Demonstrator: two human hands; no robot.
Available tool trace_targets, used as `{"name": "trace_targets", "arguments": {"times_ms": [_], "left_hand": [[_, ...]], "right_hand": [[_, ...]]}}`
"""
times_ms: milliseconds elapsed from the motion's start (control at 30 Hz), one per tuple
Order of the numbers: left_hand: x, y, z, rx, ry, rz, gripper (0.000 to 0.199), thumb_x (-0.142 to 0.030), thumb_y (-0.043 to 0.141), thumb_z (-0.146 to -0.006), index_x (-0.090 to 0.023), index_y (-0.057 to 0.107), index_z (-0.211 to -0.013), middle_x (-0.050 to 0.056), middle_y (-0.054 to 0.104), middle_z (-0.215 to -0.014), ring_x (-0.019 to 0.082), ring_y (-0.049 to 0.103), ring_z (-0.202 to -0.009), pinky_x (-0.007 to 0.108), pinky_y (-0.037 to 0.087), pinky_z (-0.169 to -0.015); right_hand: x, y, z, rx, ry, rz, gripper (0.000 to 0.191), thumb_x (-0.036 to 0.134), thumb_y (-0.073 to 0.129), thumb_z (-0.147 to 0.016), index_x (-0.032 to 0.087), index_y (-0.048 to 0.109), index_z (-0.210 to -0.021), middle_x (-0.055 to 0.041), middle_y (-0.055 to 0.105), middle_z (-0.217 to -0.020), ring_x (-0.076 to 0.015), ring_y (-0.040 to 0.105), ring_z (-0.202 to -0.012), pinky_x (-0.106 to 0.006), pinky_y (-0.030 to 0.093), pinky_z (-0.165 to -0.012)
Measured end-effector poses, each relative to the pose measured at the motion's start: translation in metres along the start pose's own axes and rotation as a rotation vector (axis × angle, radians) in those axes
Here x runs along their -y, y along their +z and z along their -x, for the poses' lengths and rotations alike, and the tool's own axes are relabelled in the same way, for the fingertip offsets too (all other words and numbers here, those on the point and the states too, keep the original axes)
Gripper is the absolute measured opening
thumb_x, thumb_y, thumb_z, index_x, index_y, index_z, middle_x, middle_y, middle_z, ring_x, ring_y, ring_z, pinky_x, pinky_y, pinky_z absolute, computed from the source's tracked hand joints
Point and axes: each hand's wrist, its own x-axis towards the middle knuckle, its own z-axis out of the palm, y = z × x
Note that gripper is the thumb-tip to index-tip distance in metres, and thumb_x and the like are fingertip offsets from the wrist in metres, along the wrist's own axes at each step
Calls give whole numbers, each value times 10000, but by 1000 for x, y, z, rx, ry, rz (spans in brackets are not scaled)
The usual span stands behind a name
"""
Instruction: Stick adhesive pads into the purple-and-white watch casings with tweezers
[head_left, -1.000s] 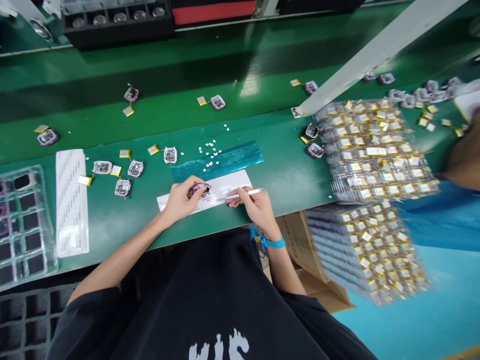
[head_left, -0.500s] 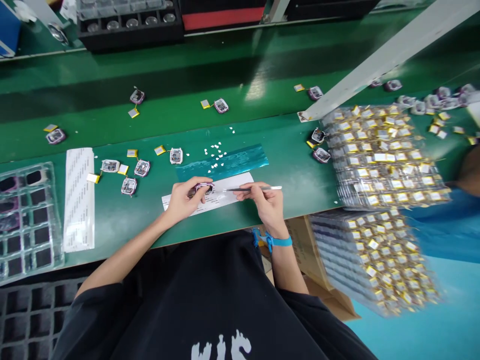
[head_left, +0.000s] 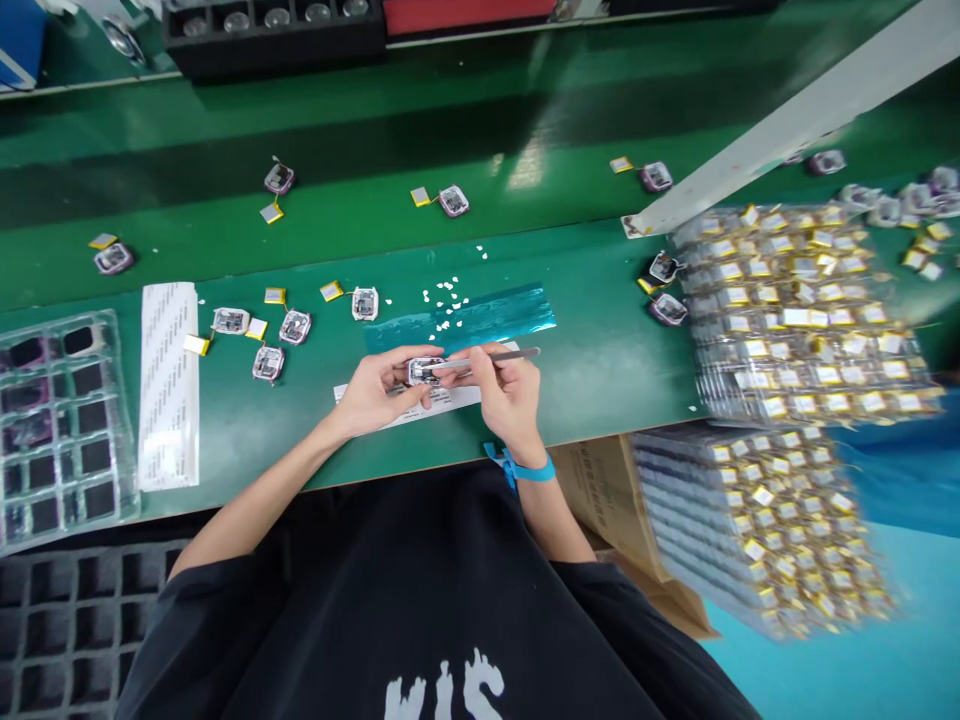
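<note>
A small device housing (head_left: 424, 371) with its open inside facing up is held between the fingers of my left hand (head_left: 376, 393). My right hand (head_left: 508, 392) grips metal tweezers (head_left: 521, 354), whose tip reaches into the housing. Both hands are over a white printed strip (head_left: 450, 397), which they partly cover. Just beyond lies a shiny teal film (head_left: 499, 313) with small white pieces (head_left: 448, 304) scattered on and around it. A blue band (head_left: 534, 469) circles my right wrist.
Housings with yellow-edged batteries lie left (head_left: 295, 326) and on the rear ledge (head_left: 453, 200). Stacked battery trays (head_left: 802, 310) stand right, beside a slanted white post (head_left: 772, 120). At left are a clear tray (head_left: 67, 420) and a white sheet (head_left: 169, 390).
My right hand has moved left with the tweezers, bringing their tip to the housing. My left hand has turned the housing face up. The camera view has shifted slightly.
</note>
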Motion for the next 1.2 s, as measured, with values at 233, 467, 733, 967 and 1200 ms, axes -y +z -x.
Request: {"name": "trace_targets", "arguments": {"times_ms": [233, 467, 733, 967, 1200], "left_hand": [[0, 3, 2, -28, 4, 14, 414, -238, 739, -838, -164, 685, -1241, 63, 793, -927, 170, 759, -692, 297, 626, -703], [3, 6, 2, -38, -5, 61, 408, -204, 738, -830, -156, 694, -1233, 52, 794, -918, 159, 766, -691, 272, 617, -696], [3, 4, 2, -36, -36, 86, 422, -191, 747, -829, -126, 697, -1243, 64, 795, -910, 168, 769, -705, 271, 610, -698], [2, 3, 1, -20, -37, 95, 422, -172, 743, -821, -121, 694, -1238, 59, 793, -898, 167, 770, -711, 270, 608, -700], [2, 2, 0, -32, -37, 93, 434, -149, 743, -807, -123, 700, -1238, 48, 789, -868, 165, 769, -715, 260, 605, -694]], "right_hand": [[-1, 1, 0, -22, -33, 39, 439, 592, 569, -990, 219, 759, -859, -50, 790, -822, -188, 761, -660, -327, 664, -664], [-3, 1, 1, -26, -105, 27, 367, 501, 576, -1015, 218, 756, -864, -31, 780, -755, -174, 751, -651, -308, 641, -660], [-8, 3, 2, -34, -145, 33, 353, 484, 569, -1022, 226, 752, -867, -18, 770, -747, -165, 749, -663, -287, 616, -622], [-12, 3, 3, -41, -146, 36, 337, 459, 563, -1028, 222, 754, -884, -25, 772, -750, -175, 754, -661, -296, 613, -623], [-15, 6, 5, -69, -179, 69, 321, 427, 564, -1031, 226, 760, -875, -29, 785, -774, -182, 765, -687, -312, 637, -683]]}}
